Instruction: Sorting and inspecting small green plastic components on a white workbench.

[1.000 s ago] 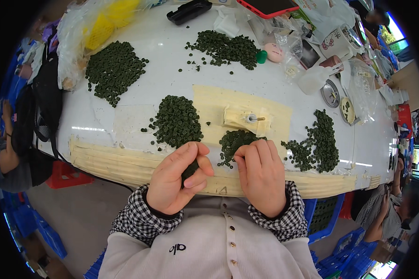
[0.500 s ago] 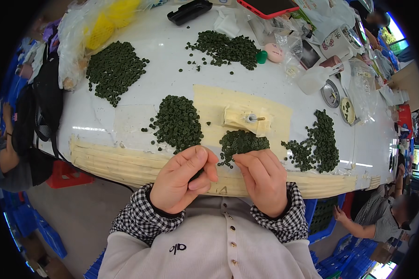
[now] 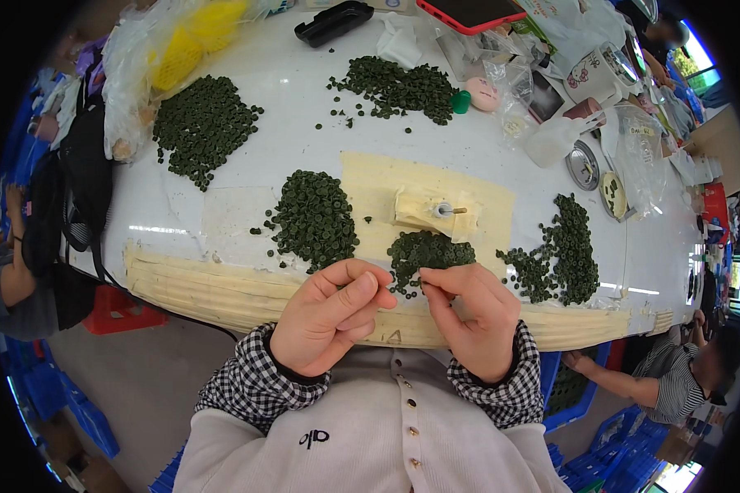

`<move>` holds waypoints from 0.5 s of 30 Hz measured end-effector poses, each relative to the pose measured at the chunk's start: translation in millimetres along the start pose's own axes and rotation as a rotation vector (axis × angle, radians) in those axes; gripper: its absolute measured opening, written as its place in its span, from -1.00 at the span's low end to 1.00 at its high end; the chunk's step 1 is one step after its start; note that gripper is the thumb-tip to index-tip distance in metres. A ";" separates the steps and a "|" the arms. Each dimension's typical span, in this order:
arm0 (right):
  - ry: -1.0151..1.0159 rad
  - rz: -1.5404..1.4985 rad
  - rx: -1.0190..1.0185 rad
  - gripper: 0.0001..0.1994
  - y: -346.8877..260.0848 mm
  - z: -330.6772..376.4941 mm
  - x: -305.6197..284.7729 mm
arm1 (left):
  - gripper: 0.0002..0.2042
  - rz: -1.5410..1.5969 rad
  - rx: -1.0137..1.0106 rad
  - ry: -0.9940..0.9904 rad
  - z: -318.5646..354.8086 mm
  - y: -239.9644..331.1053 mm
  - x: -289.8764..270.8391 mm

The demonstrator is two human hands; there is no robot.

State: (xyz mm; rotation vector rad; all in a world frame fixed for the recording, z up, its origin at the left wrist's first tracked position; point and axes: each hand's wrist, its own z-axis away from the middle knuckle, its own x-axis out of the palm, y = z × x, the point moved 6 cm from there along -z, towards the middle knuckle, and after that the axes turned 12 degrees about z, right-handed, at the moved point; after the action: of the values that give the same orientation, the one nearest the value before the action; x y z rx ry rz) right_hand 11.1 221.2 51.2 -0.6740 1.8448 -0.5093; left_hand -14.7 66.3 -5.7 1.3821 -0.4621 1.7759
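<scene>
Close to the table's front edge, my left hand [image 3: 330,319] is closed, thumb against curled fingers. Whatever it holds is hidden. To its right my right hand [image 3: 475,319] pinches thumb and forefinger together; a dark speck shows at the tips, too small to name. Beyond the right fingertips lies a pile of small dark green rings [image 3: 429,249]. Farther left, past my left hand, is a larger pile of small green round pieces [image 3: 312,218]. Behind the ring pile a block wrapped in cream tape [image 3: 415,207] carries a short metal pin [image 3: 454,210].
More green heaps lie at right [image 3: 571,255], far left [image 3: 205,127] and back [image 3: 407,86]. Along the back stand a black case [image 3: 335,22], a red-edged phone [image 3: 473,12] and plastic bags. A co-worker in a striped shirt [image 3: 674,386] reaches toward a blue crate [image 3: 571,382] at right.
Both hands have shifted slightly right, the right one also a little lower. My left thumb has moved over the fingers. At right the co-worker's arm has come nearer the crate.
</scene>
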 end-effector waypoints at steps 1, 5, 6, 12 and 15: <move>-0.005 -0.020 0.027 -0.76 1.3 0.1 -0.4 | -0.82 -0.005 0.002 0.004 -0.2 0.3 1.4; 0.028 -0.113 0.162 -0.80 5.6 2.6 1.7 | -0.81 -0.050 0.011 0.038 -1.7 1.6 4.9; 0.044 -0.130 0.179 -0.81 5.2 2.7 2.1 | -0.80 -0.053 0.008 0.031 -1.5 1.5 5.1; -0.029 -0.021 0.064 -0.85 5.4 1.4 0.3 | -0.78 -0.075 0.013 0.028 -0.9 0.9 2.9; -0.043 -0.006 0.035 -0.86 4.7 -0.3 0.3 | -0.78 -0.100 0.021 0.039 -1.0 1.0 3.4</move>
State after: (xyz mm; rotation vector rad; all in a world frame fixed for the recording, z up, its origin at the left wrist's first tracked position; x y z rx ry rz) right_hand 9.7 224.5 48.1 -0.6628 1.7899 -0.5261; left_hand -16.3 67.7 -2.7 1.3590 -0.3490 1.7274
